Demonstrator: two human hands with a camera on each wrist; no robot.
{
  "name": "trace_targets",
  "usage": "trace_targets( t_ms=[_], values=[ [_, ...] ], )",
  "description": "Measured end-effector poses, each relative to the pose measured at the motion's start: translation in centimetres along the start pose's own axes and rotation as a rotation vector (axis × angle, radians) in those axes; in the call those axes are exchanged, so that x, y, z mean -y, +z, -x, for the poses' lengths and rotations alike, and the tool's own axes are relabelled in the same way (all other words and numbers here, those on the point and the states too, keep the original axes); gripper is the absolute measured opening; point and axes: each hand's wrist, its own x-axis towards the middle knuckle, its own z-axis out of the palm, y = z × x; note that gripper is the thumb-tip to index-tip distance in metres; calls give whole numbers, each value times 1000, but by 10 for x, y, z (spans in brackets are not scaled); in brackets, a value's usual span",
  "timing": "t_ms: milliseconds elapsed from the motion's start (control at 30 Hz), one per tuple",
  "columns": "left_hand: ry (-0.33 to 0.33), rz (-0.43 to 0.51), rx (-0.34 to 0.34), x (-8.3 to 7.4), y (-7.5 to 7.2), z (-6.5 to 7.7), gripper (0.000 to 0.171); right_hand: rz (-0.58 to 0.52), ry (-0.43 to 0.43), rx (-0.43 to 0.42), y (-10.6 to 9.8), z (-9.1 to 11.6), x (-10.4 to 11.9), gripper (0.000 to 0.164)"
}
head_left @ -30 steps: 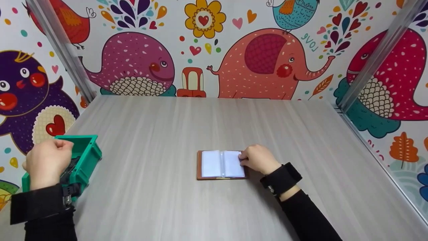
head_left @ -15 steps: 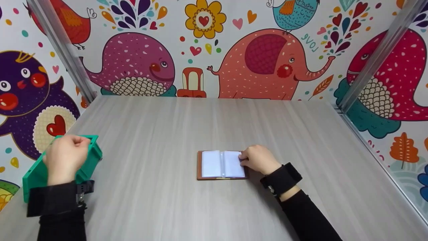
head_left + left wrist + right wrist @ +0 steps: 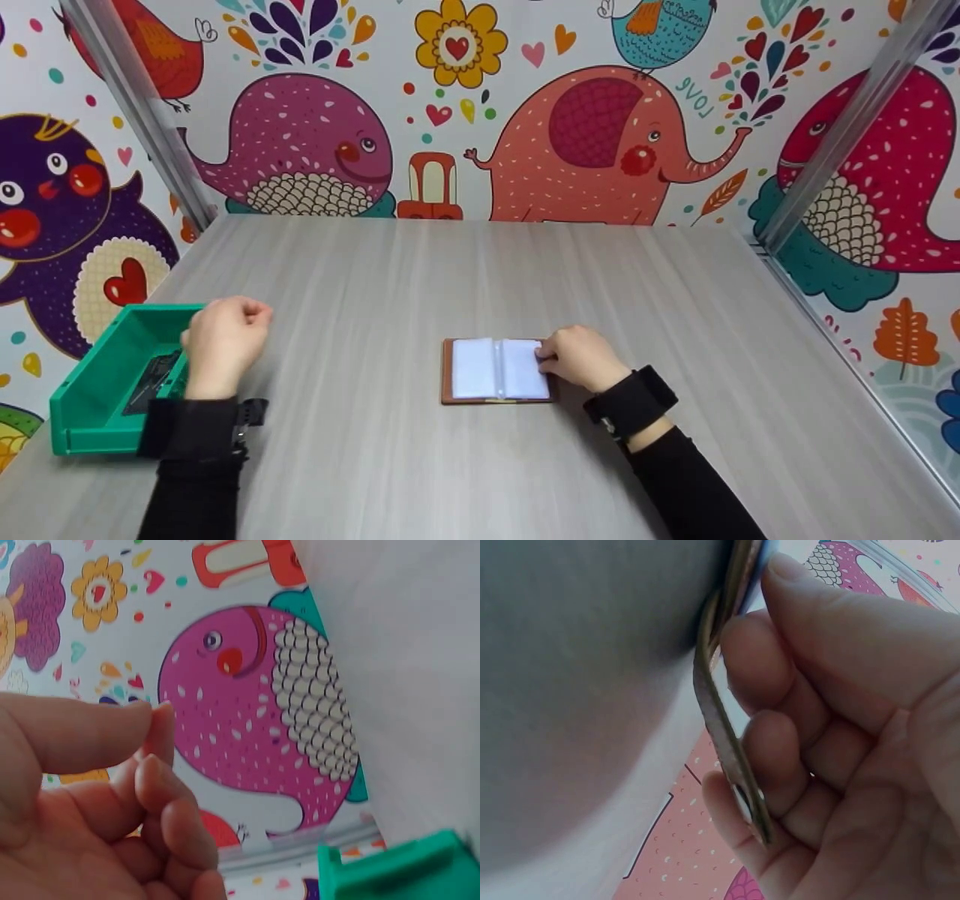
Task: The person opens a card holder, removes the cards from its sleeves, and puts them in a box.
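Observation:
On the table in the head view, a brown card holder (image 3: 447, 371) lies spread out, its whitish sleeves (image 3: 472, 367) facing up. My right hand (image 3: 585, 356) grips its right edge. In the right wrist view, the thumb rests on top with curled fingers below, beside a hanging strap (image 3: 724, 735) that has a shiny spot near its end. My left hand (image 3: 226, 345) is raised at the right side of a green bin (image 3: 97, 441). Thumb and index tips meet on the left hand (image 3: 97, 802) in the left wrist view; I see nothing between them.
Flat black pieces (image 3: 146, 386) lie inside the bin, partly covered by my left forearm. A pale wood-grain table (image 3: 360, 300) spreads between bin and card holder. Cartoon-printed walls (image 3: 457, 112) with metal corner posts (image 3: 142, 112) stand at the back and sides.
My left hand has moved right, from over the green bin to its right side, uncovering more of the bin's inside. The right hand and the card holder have stayed in place.

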Motion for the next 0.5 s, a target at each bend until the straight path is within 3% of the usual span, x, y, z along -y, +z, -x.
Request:
trace_targets(
  t_ms=[500],
  values=[
    [125, 13, 90, -50, 50, 2, 20, 0, 13, 1, -1, 1, 1, 18]
  ],
)
